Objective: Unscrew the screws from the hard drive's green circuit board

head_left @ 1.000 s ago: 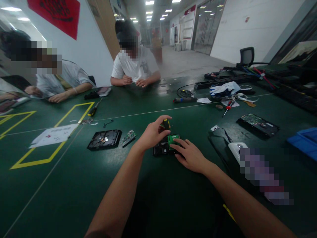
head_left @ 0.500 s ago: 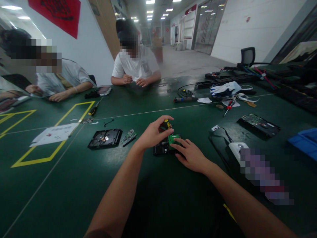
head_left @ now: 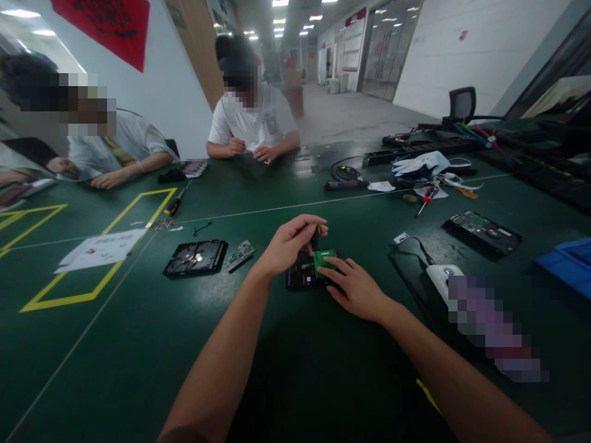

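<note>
My left hand point(head_left: 295, 243) is closed around the handle of a short black-and-yellow screwdriver point(head_left: 316, 237), held upright over a black hard drive point(head_left: 299, 280). The screwdriver's tip is hidden. On that drive lies a green circuit board point(head_left: 324, 261). Fingers of my right hand point(head_left: 357, 289) are spread and rest on the board's right side. To the left are another hard drive point(head_left: 196, 257), its black casing facing up, and a loose circuit board point(head_left: 241, 254).
Farther right lie a third hard drive point(head_left: 482, 232), a white power strip point(head_left: 443, 277), a blue tray point(head_left: 567, 264) and a red screwdriver point(head_left: 428, 197). Gloves point(head_left: 420, 165) and cables sit behind. A sheet of paper point(head_left: 99, 249) lies left. Two people sit across the table.
The fingers of my left hand have closed in on the screwdriver's handle, the forefinger and thumb now nearer together. My right hand stays in place on the circuit board.
</note>
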Demonstrator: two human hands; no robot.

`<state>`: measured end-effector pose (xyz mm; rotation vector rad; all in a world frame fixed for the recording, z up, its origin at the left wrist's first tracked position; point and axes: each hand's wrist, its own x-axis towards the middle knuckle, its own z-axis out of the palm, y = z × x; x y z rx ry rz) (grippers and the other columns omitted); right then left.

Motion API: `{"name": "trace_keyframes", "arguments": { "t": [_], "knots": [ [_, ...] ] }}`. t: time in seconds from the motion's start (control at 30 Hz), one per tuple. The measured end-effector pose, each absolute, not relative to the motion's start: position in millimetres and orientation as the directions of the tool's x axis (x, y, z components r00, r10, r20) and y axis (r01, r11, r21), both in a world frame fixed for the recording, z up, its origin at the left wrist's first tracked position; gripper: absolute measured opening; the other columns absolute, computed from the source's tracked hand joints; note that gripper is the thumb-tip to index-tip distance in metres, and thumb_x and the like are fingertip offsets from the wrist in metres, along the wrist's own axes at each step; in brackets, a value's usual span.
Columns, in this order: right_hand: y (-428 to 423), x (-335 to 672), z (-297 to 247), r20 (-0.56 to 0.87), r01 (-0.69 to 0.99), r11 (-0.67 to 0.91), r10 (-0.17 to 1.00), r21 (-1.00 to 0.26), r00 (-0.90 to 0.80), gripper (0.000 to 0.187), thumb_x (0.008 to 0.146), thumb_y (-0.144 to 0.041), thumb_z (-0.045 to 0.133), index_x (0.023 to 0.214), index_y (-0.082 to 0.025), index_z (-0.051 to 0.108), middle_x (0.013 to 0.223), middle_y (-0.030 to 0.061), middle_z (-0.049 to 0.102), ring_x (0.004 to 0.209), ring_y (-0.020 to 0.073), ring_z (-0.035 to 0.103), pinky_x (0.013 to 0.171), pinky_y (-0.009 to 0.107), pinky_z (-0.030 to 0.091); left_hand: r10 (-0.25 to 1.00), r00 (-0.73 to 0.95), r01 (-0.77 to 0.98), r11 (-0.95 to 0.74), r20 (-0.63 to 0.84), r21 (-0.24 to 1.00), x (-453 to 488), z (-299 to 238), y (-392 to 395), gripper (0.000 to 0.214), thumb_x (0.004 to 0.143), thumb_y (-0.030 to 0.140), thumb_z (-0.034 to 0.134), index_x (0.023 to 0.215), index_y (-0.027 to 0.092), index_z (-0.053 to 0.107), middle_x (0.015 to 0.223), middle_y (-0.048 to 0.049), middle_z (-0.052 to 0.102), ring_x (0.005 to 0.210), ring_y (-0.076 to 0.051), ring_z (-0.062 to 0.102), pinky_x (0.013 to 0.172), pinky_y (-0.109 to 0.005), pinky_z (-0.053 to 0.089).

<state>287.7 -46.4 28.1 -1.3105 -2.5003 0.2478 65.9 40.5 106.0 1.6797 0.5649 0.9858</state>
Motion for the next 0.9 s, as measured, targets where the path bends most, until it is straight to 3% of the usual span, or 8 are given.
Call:
{"name": "trace_keyframes", "arguments": {
  "t": [0.1,0.23,0.4,0.63,0.77,0.9],
  "knots": [
    [-45.9,287.9,27.5,0.192,0.77,0.567,0.823,-0.293,-0.534,0.049,0.104,-0.031,0.053,0.153,-0.034,0.05,0.161,0.008,0.045,0.139,0.0332,0.05,0.112,0.059,0.044,0.776,0.534,-0.087,-0.345,0.336,0.935,66.1,104.7,42.0,0.03,0.105,0.035,0.051,0.126,0.019,0.067,0.122,-0.0114,0.07,0.113,-0.023,0.066,0.068,-0.026,0.059],
    [-46.1,287.8,27.1,0.194,0.769,0.567,0.823,-0.295,-0.533,0.049,0.104,-0.032,0.053,0.153,-0.035,0.05,0.161,0.0075,0.045,0.138,0.0339,0.051,0.111,0.061,0.044,0.827,0.391,0.063,-0.461,0.403,0.885,70.1,102.0,40.7,0.026,0.096,0.038,0.069,0.114,0.019,0.07,0.108,-0.0073,0.071,0.093,-0.017,0.067,0.068,-0.025,0.056],
    [-47.0,287.7,27.3,0.185,0.773,0.557,0.83,-0.302,-0.526,0.049,0.104,-0.033,0.052,0.153,-0.036,0.049,0.162,0.0069,0.044,0.136,0.0338,0.052,0.107,0.059,0.047,0.83,0.274,0.244,-0.549,0.486,0.8,70.7,103.3,38.1,0.027,0.086,0.038,0.081,0.103,0.019,0.071,0.1,-0.0047,0.069,0.09,-0.016,0.064,0.067,-0.024,0.052],
    [-46.4,288.3,27.7,0.189,0.77,0.565,0.825,-0.295,-0.533,0.049,0.104,-0.031,0.053,0.153,-0.034,0.049,0.161,0.0079,0.044,0.136,0.0339,0.052,0.11,0.06,0.045,0.774,0.532,-0.058,-0.371,0.344,0.927,67.5,106.7,38.9,0.034,0.103,0.032,0.054,0.135,0.021,0.062,0.123,-0.0113,0.07,0.104,-0.02,0.068,0.063,-0.024,0.057],
    [-46.8,288.3,28.2,0.185,0.772,0.564,0.826,-0.295,-0.533,0.049,0.104,-0.031,0.053,0.153,-0.034,0.05,0.161,0.0079,0.044,0.136,0.034,0.052,0.109,0.059,0.046,0.798,0.492,-0.084,-0.355,0.348,0.931,70.3,104.8,39.8,0.028,0.101,0.034,0.059,0.123,0.019,0.069,0.118,-0.0104,0.071,0.102,-0.019,0.067,0.072,-0.027,0.06],
    [-46.8,288.1,28.4,0.182,0.771,0.563,0.826,-0.297,-0.533,0.049,0.104,-0.033,0.052,0.153,-0.034,0.05,0.162,0.008,0.044,0.137,0.0344,0.051,0.109,0.059,0.046,0.838,0.399,-0.009,-0.402,0.373,0.915,70.8,103.4,40.2,0.026,0.092,0.038,0.074,0.109,0.018,0.073,0.109,-0.0076,0.067,0.083,-0.013,0.062,0.063,-0.022,0.056]
  ]
}}
